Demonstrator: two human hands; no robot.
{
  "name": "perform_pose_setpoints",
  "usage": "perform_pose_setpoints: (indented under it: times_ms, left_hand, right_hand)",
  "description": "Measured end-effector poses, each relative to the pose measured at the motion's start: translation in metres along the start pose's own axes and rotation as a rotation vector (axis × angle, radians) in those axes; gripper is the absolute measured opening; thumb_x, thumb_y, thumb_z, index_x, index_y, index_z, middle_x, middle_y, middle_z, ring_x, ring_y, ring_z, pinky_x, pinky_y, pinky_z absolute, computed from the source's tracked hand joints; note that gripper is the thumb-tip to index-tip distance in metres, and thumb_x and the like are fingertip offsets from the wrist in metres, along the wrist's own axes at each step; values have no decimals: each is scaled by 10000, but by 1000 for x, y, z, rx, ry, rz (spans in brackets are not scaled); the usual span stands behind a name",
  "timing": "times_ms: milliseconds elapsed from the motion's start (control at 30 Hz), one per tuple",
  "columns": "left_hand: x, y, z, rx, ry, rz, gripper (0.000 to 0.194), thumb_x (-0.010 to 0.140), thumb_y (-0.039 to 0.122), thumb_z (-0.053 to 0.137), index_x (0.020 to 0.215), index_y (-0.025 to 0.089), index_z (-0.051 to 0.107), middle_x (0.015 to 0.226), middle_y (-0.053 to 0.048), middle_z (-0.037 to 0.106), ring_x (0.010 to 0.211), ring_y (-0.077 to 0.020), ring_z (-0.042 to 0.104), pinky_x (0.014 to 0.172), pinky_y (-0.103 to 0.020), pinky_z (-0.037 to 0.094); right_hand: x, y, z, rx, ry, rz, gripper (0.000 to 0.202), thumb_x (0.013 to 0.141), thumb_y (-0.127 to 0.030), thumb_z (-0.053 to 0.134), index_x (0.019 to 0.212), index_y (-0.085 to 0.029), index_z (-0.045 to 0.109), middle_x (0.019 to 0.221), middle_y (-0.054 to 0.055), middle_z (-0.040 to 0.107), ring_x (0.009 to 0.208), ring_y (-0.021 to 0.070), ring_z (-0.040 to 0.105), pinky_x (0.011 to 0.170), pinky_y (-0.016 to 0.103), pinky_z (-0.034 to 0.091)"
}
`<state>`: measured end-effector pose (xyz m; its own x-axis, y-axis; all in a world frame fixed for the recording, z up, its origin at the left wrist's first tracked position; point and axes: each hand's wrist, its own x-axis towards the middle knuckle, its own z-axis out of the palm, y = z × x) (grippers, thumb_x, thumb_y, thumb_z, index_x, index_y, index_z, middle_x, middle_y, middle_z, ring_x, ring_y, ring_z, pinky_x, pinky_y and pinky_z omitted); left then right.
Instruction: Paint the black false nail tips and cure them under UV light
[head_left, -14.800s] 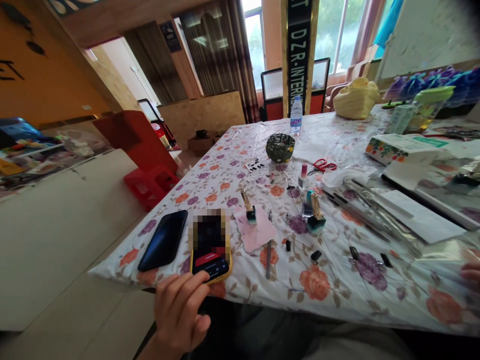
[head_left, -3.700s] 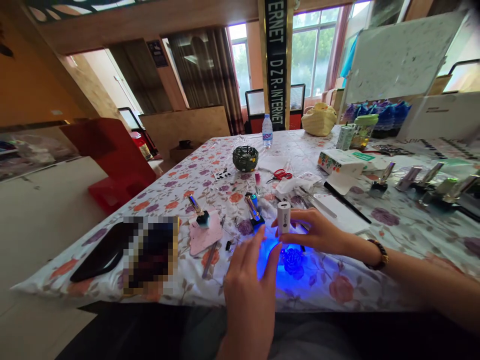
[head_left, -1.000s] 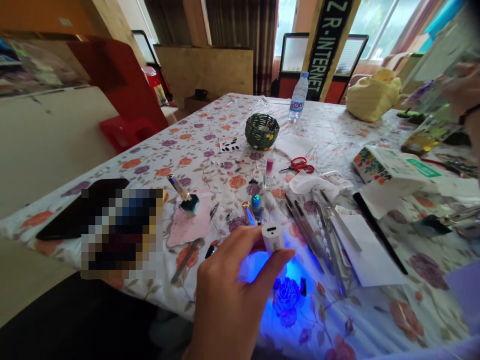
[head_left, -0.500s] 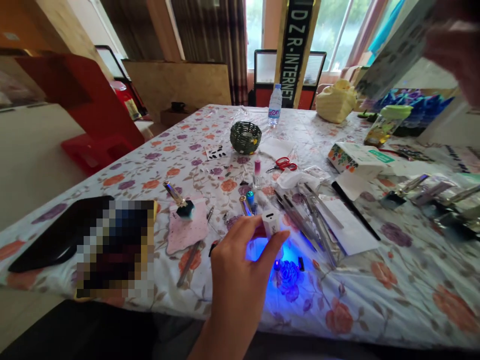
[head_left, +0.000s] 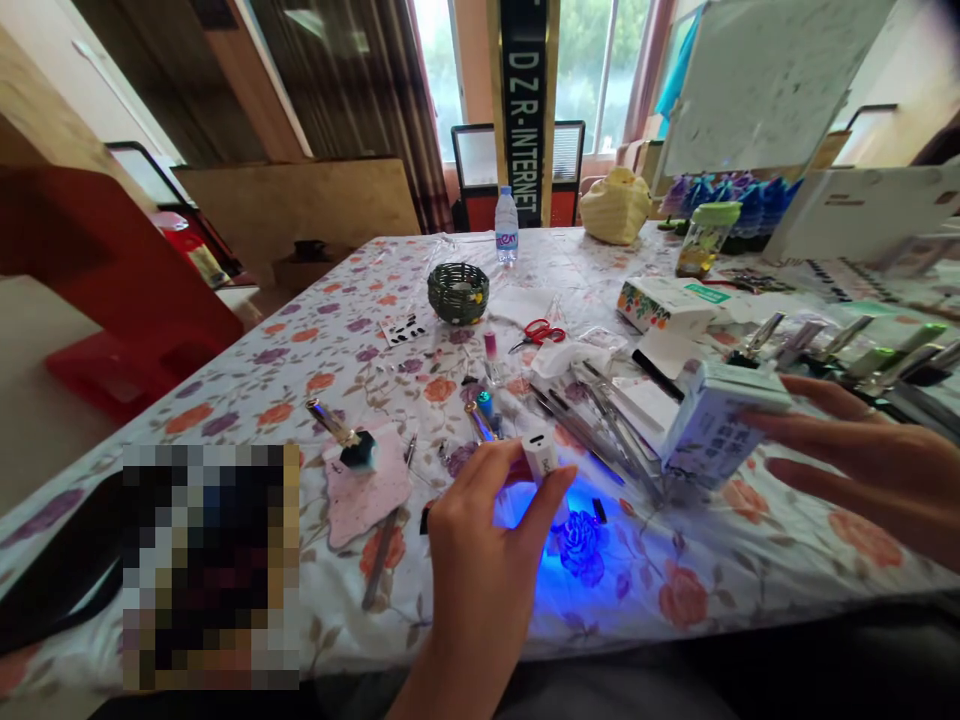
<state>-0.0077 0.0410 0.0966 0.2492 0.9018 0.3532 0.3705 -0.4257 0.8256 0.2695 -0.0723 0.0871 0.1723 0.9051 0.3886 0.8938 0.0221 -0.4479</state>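
Note:
My left hand point(head_left: 487, 540) pinches a small white UV nail lamp point(head_left: 538, 458) between thumb and fingers. Blue light from it falls on the tablecloth and on a printed flower, beside a small dark piece point(head_left: 598, 511). At the right, my right hand point(head_left: 862, 455) grips the end of a pale blue-and-white printed box point(head_left: 724, 425), held tilted over the table. Just beyond my left hand stand a gold-capped bottle point(head_left: 480, 420) and a blue-capped bottle point(head_left: 485, 403). A dark nail polish bottle point(head_left: 356, 450) rests on a pink mat point(head_left: 367, 490) to the left.
Several thin tools point(head_left: 577, 430) lie between my hands. Red-handled scissors point(head_left: 541, 333), a woven basket point(head_left: 458, 293) and a water bottle point(head_left: 507, 228) are farther back. More polish bottles point(head_left: 832, 340) crowd the right side. A phone-like blurred object point(head_left: 217, 570) lies at left.
The printed box has come down from the blurred upper right to just above the table, my right hand on it. The view has shifted; my left hand still holds the lamp in place.

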Motion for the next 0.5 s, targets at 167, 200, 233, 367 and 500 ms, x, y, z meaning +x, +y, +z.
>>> perform_pose_setpoints:
  times_ms: [167,200,233,367,500]
  left_hand:
    - [1,2,0,29,-24,63,152,747,328,624,739,188,565,718,13,612,684,-133,605,668,-255,496]
    - [1,2,-1,36,-21,72,147,745,324,626,742,190,566,717,14,613,683,-132,606,670,-254,498]
    - [2,1,-1,42,-19,82,144,742,323,629,744,193,567,715,15,615,679,-132,608,671,-255,501]
    - [7,-3,-3,50,-58,125,171,737,346,629,716,197,547,686,21,608,635,-127,603,631,-251,511]
    - [9,-3,-2,77,-60,131,183,733,347,630,684,204,527,649,26,606,616,-139,606,590,-250,513]
  right_hand:
    - [-22,2,13,129,179,-14,206,733,-403,606,930,-424,663,1171,-33,555,1102,214,537,919,340,482]
    - [-23,1,15,156,205,-31,175,730,-380,617,890,-424,673,1173,-38,542,1047,197,571,919,329,484]
    - [-23,0,16,174,225,-45,151,722,-358,630,852,-414,684,1171,-40,533,999,183,593,919,319,485]
    - [-16,-8,23,258,285,-50,74,694,-264,666,736,-320,689,1200,-21,503,965,175,600,941,311,465]
    - [0,-19,32,580,435,-40,286,635,-96,686,797,-294,556,1119,-11,568,1078,179,539,940,305,450]
